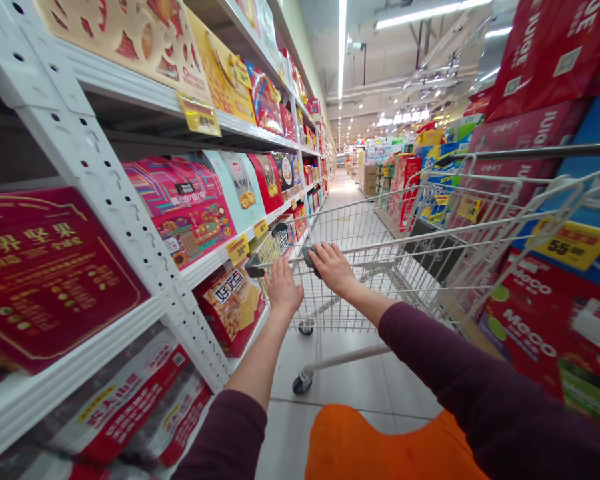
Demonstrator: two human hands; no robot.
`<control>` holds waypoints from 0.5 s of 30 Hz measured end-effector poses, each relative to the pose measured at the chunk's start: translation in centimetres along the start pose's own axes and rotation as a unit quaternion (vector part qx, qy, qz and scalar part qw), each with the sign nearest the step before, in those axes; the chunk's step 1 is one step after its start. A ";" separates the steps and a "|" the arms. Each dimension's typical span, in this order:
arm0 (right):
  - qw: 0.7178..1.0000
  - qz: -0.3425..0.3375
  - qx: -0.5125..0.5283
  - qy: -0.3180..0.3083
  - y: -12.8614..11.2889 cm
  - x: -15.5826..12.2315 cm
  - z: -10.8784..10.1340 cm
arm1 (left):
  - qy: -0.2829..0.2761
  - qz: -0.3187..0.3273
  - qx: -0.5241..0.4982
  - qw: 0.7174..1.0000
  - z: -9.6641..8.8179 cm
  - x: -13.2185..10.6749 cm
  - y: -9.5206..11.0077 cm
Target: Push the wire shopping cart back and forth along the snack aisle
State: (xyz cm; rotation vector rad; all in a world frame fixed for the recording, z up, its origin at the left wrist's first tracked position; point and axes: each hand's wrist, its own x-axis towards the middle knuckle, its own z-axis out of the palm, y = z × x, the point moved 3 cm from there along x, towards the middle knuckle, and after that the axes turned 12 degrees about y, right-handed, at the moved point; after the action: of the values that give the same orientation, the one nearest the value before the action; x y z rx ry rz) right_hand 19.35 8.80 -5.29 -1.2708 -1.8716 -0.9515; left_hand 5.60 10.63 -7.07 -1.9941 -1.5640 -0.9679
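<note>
A wire shopping cart (380,253) stands in a shop aisle ahead of me, its basket holding nothing I can see. My left hand (283,287) grips the cart's handle bar near its left end. My right hand (333,265) is wrapped round the same bar a little further right, over its dark grip. Both arms wear dark purple sleeves pushed up the forearm.
White shelves (130,200) with boxed snacks and yellow price tags line the left. Stacked red and blue cartons (540,313) stand on the right, close to the cart. The tiled aisle (343,190) runs on ahead. An orange garment (380,447) shows at the bottom.
</note>
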 end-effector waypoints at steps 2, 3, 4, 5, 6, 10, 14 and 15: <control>1.000 -0.003 0.002 -0.006 -0.6 0.3 0.4 | -0.008 0.003 0.004 1.000 -0.1 0.0 0.1; 1.000 -0.004 0.003 -0.008 -0.7 0.3 0.5 | -0.012 0.006 0.005 1.000 -0.2 0.0 0.1; 1.000 -0.005 0.004 -0.009 -0.8 0.3 0.5 | -0.015 0.010 0.005 1.000 -0.2 0.0 0.0; 1.000 -0.006 0.005 -0.010 -0.7 0.3 0.5 | -0.016 0.015 0.006 1.000 -0.2 0.1 -0.1; 1.000 -0.008 0.007 -0.011 -0.7 0.3 0.5 | -0.015 0.018 0.008 1.000 -0.2 0.1 -0.3; 1.000 -0.006 0.010 -0.011 -0.6 0.4 0.5 | -0.007 0.001 0.016 1.000 -0.2 0.3 -1.3; 1.000 -0.011 0.014 -0.002 -1.7 1.1 0.9 | -0.014 -0.007 0.016 1.000 -0.2 0.2 -1.7; 1.000 -0.015 0.015 0.000 -2.0 1.3 1.1 | -0.017 -0.006 0.017 1.000 -0.2 0.2 -1.7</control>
State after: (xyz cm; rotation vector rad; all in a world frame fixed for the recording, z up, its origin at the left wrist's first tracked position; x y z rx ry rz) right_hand 16.93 9.78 -5.17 -1.2275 -1.9027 -0.9368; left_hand 3.93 11.09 -6.90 -1.9900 -1.6016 -0.9095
